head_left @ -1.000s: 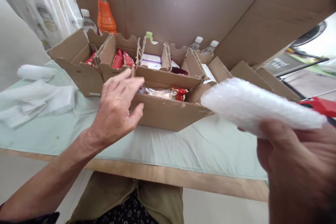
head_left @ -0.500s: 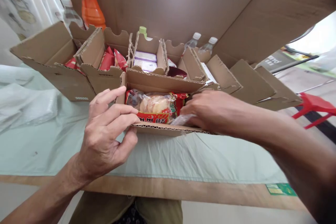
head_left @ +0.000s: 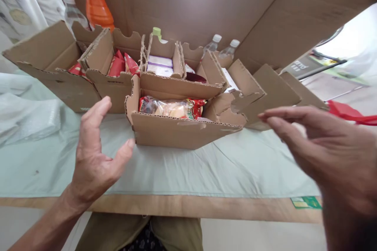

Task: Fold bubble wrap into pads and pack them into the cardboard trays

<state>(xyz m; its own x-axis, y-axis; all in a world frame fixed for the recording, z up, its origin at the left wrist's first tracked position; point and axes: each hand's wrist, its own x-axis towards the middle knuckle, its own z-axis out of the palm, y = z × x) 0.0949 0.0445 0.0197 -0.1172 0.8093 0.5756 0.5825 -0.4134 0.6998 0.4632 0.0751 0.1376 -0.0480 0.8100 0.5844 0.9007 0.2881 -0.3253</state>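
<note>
Both hands have drawn back from the front box [head_left: 176, 135]: the left hand [head_left: 92, 162], open, is at its eight o'clock; the right hand [head_left: 332, 149], fingertips together, is at three o'clock, its grip unclear. Inside the box lies a snack bag [head_left: 172, 108].

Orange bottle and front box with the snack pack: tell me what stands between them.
In the head view, an open cardboard box holding red packets stands between the orange bottle and the front box.
</note>
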